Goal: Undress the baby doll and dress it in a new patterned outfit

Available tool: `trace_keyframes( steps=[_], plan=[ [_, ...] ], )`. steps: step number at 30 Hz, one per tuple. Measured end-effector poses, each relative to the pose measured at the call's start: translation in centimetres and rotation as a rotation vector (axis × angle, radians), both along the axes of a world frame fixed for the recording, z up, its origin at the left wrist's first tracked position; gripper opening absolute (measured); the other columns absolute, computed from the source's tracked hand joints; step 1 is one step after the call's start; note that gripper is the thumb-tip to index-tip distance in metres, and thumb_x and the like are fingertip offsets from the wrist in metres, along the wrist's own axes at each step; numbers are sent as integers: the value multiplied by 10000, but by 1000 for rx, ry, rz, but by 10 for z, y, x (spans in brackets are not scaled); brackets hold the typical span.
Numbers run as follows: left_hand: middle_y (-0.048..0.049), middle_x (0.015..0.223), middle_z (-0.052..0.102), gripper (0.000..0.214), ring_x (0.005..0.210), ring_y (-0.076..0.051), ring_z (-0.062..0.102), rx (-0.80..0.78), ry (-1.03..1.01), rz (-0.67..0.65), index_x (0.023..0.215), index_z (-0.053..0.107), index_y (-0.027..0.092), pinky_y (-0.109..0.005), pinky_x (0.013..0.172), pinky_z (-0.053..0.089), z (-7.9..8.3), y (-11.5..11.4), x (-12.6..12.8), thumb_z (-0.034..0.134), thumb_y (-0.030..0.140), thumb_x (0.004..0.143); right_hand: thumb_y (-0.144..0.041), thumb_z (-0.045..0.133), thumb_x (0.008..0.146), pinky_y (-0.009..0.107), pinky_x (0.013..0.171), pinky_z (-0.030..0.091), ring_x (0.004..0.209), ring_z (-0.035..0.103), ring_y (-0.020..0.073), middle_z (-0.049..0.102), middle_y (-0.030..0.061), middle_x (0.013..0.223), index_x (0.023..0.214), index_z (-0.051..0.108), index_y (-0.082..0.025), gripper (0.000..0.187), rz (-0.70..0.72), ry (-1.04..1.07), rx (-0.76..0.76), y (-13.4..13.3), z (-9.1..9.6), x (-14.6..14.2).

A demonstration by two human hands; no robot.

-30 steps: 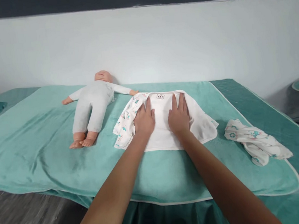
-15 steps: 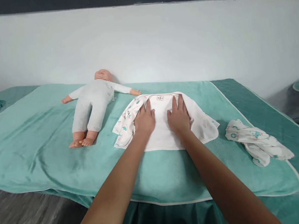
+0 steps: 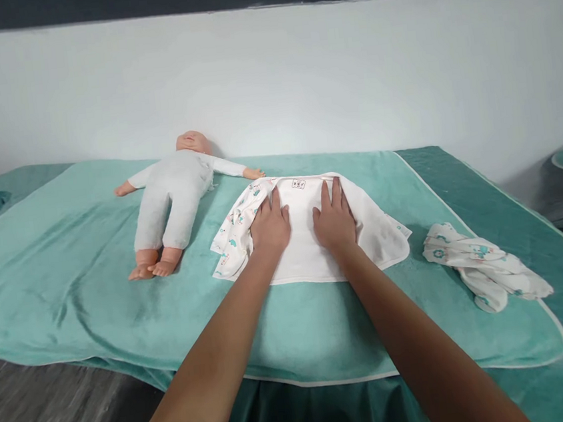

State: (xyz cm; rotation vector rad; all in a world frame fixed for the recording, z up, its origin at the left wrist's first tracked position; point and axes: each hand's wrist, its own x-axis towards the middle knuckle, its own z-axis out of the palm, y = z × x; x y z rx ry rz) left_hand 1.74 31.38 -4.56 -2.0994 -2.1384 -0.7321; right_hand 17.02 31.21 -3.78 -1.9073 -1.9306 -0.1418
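Note:
A small white baby shirt [image 3: 305, 249] lies spread open on the green cover, its plain inside facing up and a printed label at the neck. My left hand [image 3: 270, 225] rests flat on its left part, beside the folded-over front panel with a teal print. On the right part my right hand [image 3: 335, 219] is also flat, fingers stretched toward the collar edge. Neither hand grips the cloth. To the left of the shirt a baby doll [image 3: 173, 189] in a white body lies on its back, one arm reaching close to the shirt's upper left.
A crumpled printed baby garment [image 3: 483, 263] lies at the right. The light green towel [image 3: 91, 271] with white edging covers the darker green bed [image 3: 503, 214]. Behind stands a white wall [image 3: 267, 78]. Grey floor [image 3: 31, 412] shows at the lower left.
The view has shifted very slightly. Both hands stay flat on the shirt in nearly the same spots; the doll and the crumpled garment have not moved.

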Motion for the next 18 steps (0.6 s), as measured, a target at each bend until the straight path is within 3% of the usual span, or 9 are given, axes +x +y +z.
trace_keyframes(
  steps=[5,12,18],
  plan=[
    [-136,1654,344,625,1516,-316,351,43,-13,-6,1617,267,173,-470,1244,317,0,0,-1,324,390,1034,-72,337,907,430,1187,372,1539,259,291,103,146,1720,1618,206,-81,723,0,30,38,1,-2,2],
    [-157,1632,379,622,1507,-330,364,57,-21,-18,1606,293,158,-493,1240,315,-3,1,-2,315,395,1031,-64,355,898,414,1137,399,1490,321,265,173,128,1705,1356,528,-109,492,-23,48,99,2,-5,2],
    [-149,1629,387,625,1506,-324,366,55,-36,-8,1607,290,169,-483,1240,317,-4,2,-2,331,400,1028,-128,449,908,511,1150,319,1365,383,343,464,175,1501,1344,587,-121,457,-73,-41,130,1,-5,3]
  ],
)
